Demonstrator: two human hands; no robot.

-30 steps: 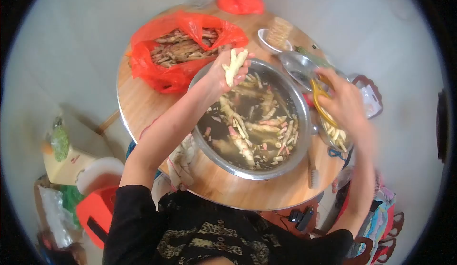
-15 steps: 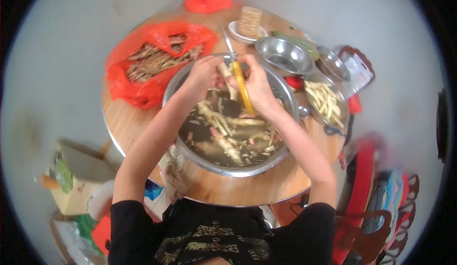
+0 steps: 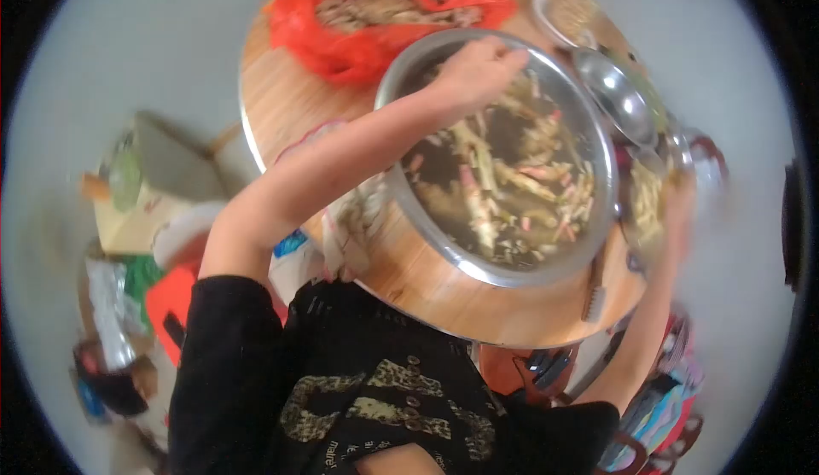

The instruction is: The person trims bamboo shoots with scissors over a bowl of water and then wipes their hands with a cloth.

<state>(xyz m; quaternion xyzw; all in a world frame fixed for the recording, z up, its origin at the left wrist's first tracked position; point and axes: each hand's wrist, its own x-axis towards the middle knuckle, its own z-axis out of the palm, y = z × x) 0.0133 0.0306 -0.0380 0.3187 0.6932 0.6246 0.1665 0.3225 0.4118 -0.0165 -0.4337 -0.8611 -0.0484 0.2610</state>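
Note:
My left hand (image 3: pixel 479 72) is above the far side of a large steel basin (image 3: pixel 467 268), its fingers curled closed; what they hold, if anything, is hidden. Knobbly, pale, ginger-like roots with pink shoots (image 3: pixel 479 206) lie in the basin's murky water among small scraps. Off to the right, my right hand (image 3: pixel 678 192) is smeared by motion. It is at a metal bowl of pale peeled strips (image 3: pixel 646 198), and its fingers cannot be made out.
A red plastic bag (image 3: pixel 320 57) of unpeeled brownish roots sits behind the basin. An oval steel bowl (image 3: pixel 618 91) stands at right. A brush (image 3: pixel 595 291) lies near the table's right edge, and pale gloves or cloth (image 3: pixel 351 227) by the front left edge.
My right hand has swung from above the basin to the strip bowl, and the yellow-handled blade it held no longer shows. My left hand stays above the basin. The view has turned.

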